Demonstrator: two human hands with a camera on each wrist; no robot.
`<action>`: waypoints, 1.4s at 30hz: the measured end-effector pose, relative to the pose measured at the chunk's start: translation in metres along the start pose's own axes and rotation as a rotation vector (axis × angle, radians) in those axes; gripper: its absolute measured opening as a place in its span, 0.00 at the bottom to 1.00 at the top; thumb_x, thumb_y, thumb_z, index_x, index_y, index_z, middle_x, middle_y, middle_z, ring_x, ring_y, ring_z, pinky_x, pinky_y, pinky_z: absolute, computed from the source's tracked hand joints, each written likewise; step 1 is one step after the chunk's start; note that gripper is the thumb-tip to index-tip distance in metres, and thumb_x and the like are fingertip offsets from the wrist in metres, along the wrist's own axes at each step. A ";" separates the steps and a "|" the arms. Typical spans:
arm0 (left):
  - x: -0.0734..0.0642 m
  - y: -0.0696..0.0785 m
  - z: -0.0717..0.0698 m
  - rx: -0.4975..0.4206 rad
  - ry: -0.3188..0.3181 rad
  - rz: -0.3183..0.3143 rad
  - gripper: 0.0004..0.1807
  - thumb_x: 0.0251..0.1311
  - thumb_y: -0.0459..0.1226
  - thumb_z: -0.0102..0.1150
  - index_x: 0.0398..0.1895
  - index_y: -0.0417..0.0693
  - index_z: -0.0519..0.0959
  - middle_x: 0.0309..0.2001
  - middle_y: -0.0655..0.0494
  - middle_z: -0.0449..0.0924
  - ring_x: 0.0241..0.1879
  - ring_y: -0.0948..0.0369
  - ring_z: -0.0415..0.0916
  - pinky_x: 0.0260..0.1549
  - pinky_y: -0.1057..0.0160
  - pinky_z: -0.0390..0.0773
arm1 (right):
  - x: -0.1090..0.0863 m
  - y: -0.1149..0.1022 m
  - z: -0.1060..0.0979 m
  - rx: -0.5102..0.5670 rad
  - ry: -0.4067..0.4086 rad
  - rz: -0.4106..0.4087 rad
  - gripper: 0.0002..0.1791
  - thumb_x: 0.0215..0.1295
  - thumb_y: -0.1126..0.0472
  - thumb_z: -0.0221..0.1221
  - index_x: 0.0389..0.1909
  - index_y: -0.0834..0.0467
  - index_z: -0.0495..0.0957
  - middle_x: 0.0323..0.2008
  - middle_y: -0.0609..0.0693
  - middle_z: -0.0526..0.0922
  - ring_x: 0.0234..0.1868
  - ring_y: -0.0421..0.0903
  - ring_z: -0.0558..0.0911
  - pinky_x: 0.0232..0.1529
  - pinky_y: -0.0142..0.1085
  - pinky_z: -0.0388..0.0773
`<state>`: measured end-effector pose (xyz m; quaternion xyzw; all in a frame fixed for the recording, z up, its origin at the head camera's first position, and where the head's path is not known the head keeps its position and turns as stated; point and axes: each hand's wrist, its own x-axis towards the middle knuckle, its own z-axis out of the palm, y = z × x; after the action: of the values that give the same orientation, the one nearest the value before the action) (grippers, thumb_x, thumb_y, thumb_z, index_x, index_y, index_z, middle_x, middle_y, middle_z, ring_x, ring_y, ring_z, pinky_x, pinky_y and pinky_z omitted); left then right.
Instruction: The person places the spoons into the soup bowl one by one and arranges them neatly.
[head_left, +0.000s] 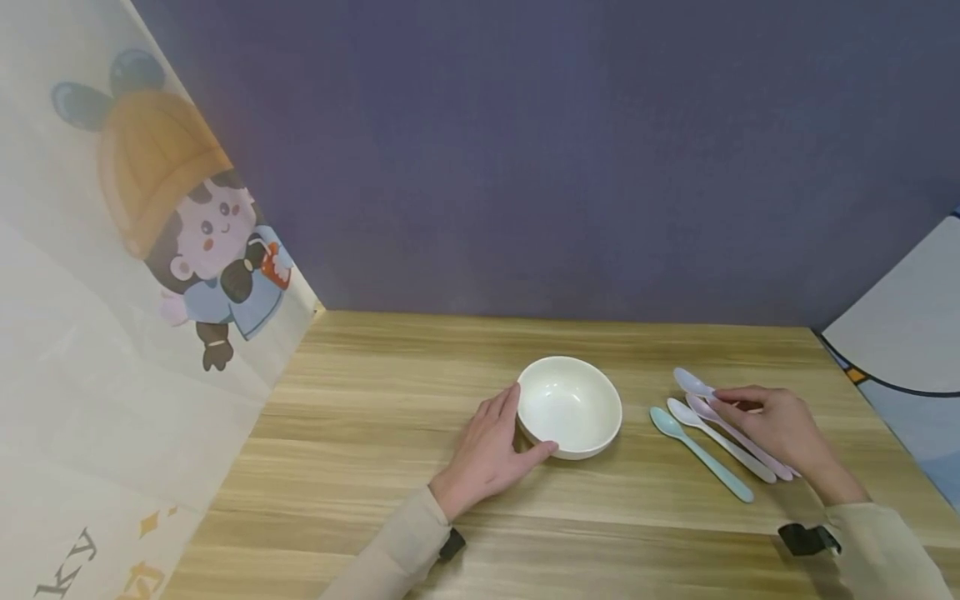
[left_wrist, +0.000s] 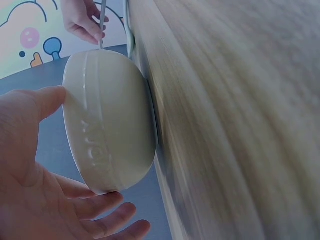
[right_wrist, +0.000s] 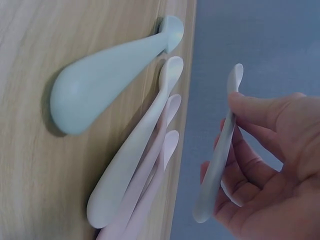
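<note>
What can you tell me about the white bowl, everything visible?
The white bowl is round, glossy inside, possibly ceramic or plastic, with a ridged band below the rim and raised markings on its outer wall. It stands upright and empty on the wood-patterned table, left of the spoons. The left grip touches it, thumb at the rim.

I've got the round white bowl (head_left: 570, 404) sitting upright against my left grip (head_left: 491, 454), and a pale lavender spoon (head_left: 692, 382) pinched in my right grip (head_left: 772, 423), raised off the tabletop (head_left: 360, 467)!
</note>
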<state>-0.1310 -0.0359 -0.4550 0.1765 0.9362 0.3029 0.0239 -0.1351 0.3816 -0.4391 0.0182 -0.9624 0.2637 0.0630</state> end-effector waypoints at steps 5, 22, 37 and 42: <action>0.000 0.000 0.000 0.005 0.004 0.006 0.58 0.64 0.67 0.64 0.86 0.43 0.54 0.82 0.42 0.63 0.78 0.45 0.65 0.74 0.40 0.72 | 0.000 -0.003 0.001 0.015 -0.005 -0.008 0.19 0.73 0.53 0.68 0.52 0.65 0.89 0.49 0.67 0.90 0.35 0.17 0.72 0.27 0.29 0.76; 0.001 0.000 0.000 0.001 0.001 0.006 0.58 0.65 0.67 0.63 0.86 0.42 0.54 0.82 0.41 0.63 0.78 0.44 0.65 0.75 0.40 0.71 | 0.000 -0.019 0.000 0.012 -0.022 -0.029 0.19 0.71 0.52 0.70 0.53 0.62 0.90 0.52 0.65 0.90 0.37 0.26 0.81 0.30 0.28 0.79; 0.000 0.000 0.000 0.011 0.002 0.012 0.58 0.65 0.67 0.63 0.86 0.41 0.54 0.82 0.42 0.63 0.78 0.44 0.65 0.74 0.40 0.72 | -0.003 -0.029 0.004 0.040 -0.036 -0.053 0.17 0.73 0.53 0.69 0.52 0.62 0.90 0.56 0.68 0.87 0.36 0.21 0.77 0.27 0.29 0.77; 0.000 -0.001 0.001 0.013 0.006 0.010 0.58 0.65 0.67 0.63 0.86 0.41 0.54 0.81 0.41 0.63 0.78 0.44 0.66 0.74 0.40 0.72 | -0.004 -0.031 0.003 0.042 -0.032 -0.059 0.17 0.72 0.55 0.69 0.52 0.63 0.90 0.55 0.69 0.87 0.35 0.22 0.77 0.26 0.29 0.75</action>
<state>-0.1310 -0.0362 -0.4561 0.1802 0.9373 0.2976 0.0187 -0.1295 0.3533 -0.4270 0.0520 -0.9566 0.2813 0.0547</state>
